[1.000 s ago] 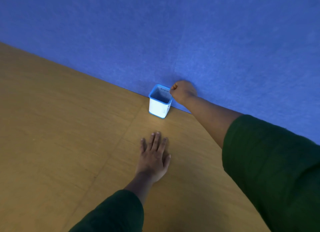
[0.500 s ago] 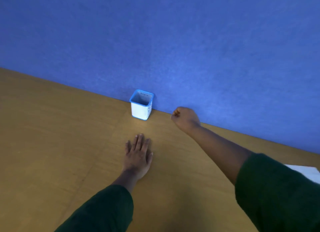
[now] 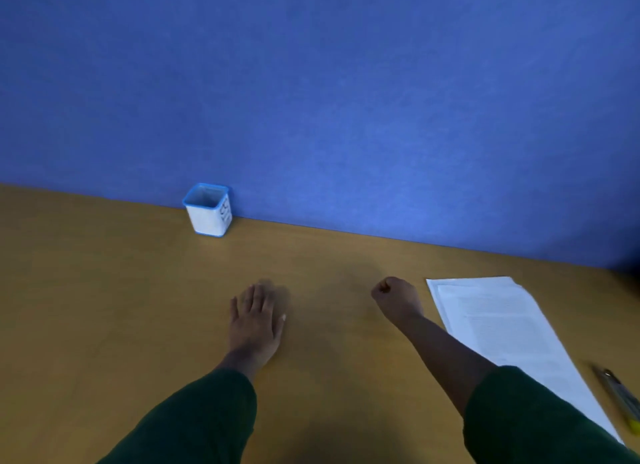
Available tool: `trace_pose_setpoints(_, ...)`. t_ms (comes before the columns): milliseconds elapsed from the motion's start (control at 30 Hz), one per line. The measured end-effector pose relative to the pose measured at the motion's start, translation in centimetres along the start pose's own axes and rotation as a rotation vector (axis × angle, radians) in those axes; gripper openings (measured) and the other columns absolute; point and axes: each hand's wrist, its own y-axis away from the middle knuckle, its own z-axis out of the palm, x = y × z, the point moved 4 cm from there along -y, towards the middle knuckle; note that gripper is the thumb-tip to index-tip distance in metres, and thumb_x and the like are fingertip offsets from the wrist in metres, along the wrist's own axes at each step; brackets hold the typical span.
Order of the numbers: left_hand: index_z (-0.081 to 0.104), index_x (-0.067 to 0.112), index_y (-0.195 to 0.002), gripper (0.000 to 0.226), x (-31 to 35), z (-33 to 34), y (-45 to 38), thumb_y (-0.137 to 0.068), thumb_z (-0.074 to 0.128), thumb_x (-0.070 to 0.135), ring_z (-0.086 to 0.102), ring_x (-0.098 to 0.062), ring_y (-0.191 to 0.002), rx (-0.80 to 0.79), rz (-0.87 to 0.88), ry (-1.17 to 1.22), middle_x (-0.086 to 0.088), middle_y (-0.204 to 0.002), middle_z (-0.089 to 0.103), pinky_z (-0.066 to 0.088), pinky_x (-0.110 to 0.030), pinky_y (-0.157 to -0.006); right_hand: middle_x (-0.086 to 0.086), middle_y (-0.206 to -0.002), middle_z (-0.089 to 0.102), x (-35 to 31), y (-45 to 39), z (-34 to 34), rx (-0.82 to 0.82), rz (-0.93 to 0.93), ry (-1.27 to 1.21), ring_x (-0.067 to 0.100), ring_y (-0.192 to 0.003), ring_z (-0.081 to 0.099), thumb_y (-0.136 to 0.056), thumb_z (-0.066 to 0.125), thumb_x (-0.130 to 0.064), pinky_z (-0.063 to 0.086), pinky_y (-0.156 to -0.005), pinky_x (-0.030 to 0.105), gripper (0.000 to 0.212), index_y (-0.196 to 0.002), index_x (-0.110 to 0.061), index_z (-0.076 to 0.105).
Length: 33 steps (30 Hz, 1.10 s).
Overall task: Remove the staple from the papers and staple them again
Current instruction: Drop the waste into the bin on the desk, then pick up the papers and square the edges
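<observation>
The left hand [image 3: 255, 320] lies flat, fingers straight, on the worktop [image 3: 104, 308] at 6 o'clock. The right hand [image 3: 394, 295] is curled into a fist just left of the papers [image 3: 498, 325] at 4 o'clock; whether its grip pinches anything I cannot tell. A small blue-rimmed cup [image 3: 209, 210] stands at 11 o'clock against the wall. A slim tool [image 3: 620, 399] lies at 5 o'clock. Risk: the loose sheets may slide out of line before restapling, since neither hand pins them.

Surface [image 3: 104, 308] showing plain tan wood. Wall [image 3: 346, 100] showing solid blue. Cup [image 3: 209, 211] showing white body, blue rim and base. Papers [image 3: 502, 325] showing white with faint grey print. Sleeves [image 3: 194, 422] showing dark green. Tool [image 3: 620, 398] showing grey, yellow end.
</observation>
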Motion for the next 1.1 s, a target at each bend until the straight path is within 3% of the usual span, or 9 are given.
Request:
trace_pose_setpoints(200, 0.016, 0.018, -0.15, 0.091, 8.2, 1.9, 3.1, -0.073, -0.013, 0.057, -0.001, -0.024, -0.149, -0.038, -0.017, -0.059, -0.006, -0.161, 0.003, 0.002, -0.045, -0.118, -0.001, -0.079, 0.063, 6.3, 0.5, -4.6, -0.033, 0.006, -0.038, 0.019, -0.075, 0.057, -0.084, 0.052, -0.022, 0.04, -0.058, 0.024, 0.016, -0.068, -0.021, 0.055)
trace_pose_setpoints(400, 0.018, 0.016, -0.15, 0.1, 16.9, 4.3, 5.0, -0.066, -0.018, 0.057, -0.001, -0.025, -0.149, -0.034, -0.005, -0.033, -0.008, -0.161, 0.003, 0.002, -0.044, -0.119, -0.004, -0.076, 0.062, 12.8, 0.3, -9.0, -0.036, 0.003, -0.071, 0.018, -0.074, 0.058, -0.083, 0.053, -0.022, 0.04, -0.059, 0.024, 0.023, -0.061, -0.023, 0.049)
trace_pose_setpoints(667, 0.016, 0.017, -0.15, 0.093, 27.8, 6.5, 6.8, -0.072, -0.011, 0.059, 0.003, -0.024, -0.148, -0.054, -0.005, 0.036, -0.006, -0.161, 0.007, 0.004, -0.042, -0.119, -0.004, -0.074, 0.06, 21.6, 1.5, -14.6, 0.032, 0.077, -0.094, 0.02, -0.073, 0.056, -0.087, 0.05, -0.024, 0.04, -0.058, 0.025, 0.026, -0.061, -0.024, 0.047)
trace_pose_setpoints(733, 0.015, 0.016, -0.15, 0.072, 29.9, 6.2, 6.6, -0.09, 0.011, 0.056, 0.008, -0.023, -0.148, -0.045, -0.047, 0.08, -0.004, -0.16, 0.013, 0.009, -0.041, -0.119, 0.002, -0.079, 0.061, 23.1, 1.4, -16.1, 0.08, 0.085, -0.078, 0.023, -0.078, 0.056, -0.092, 0.045, -0.02, 0.047, -0.063, 0.03, 0.022, -0.072, -0.021, 0.054)
trace_pose_setpoints(833, 0.023, 0.015, -0.147, 0.059, 32.2, 5.8, 6.1, -0.096, 0.035, 0.042, 0.027, -0.025, -0.141, -0.053, -0.118, 0.226, -0.005, -0.153, 0.031, 0.027, -0.039, -0.113, 0.01, -0.122, 0.059, 24.9, 1.6, -17.0, 0.17, 0.142, 0.057, 0.028, -0.116, 0.049, -0.094, 0.046, -0.021, 0.044, -0.092, 0.036, 0.024, -0.113, -0.017, 0.061)
trace_pose_setpoints(933, 0.027, 0.014, -0.145, 0.059, 34.2, 5.7, 6.0, -0.095, 0.041, 0.041, 0.032, -0.027, -0.137, -0.121, -0.14, 0.363, -0.007, -0.149, 0.036, 0.032, -0.042, -0.111, 0.01, -0.144, 0.04, 26.1, 2.7, -16.4, 0.142, 0.266, 0.049, 0.031, -0.135, 0.031, -0.091, 0.052, -0.032, 0.032, -0.107, 0.045, 0.046, -0.135, -0.019, 0.044)
trace_pose_setpoints(1100, 0.019, 0.019, -0.147, 0.062, 37.0, 6.4, 7.3, -0.095, 0.037, 0.048, 0.018, -0.029, -0.144, -0.276, -0.19, 0.382, -0.005, -0.156, 0.02, 0.021, -0.051, -0.114, 0.009, -0.149, 0.033, 27.1, 3.4, -14.7, 0.072, 0.301, 0.125, 0.03, -0.137, 0.028, -0.087, 0.055, -0.046, 0.032, -0.108, 0.046, 0.068, -0.142, -0.016, 0.03)
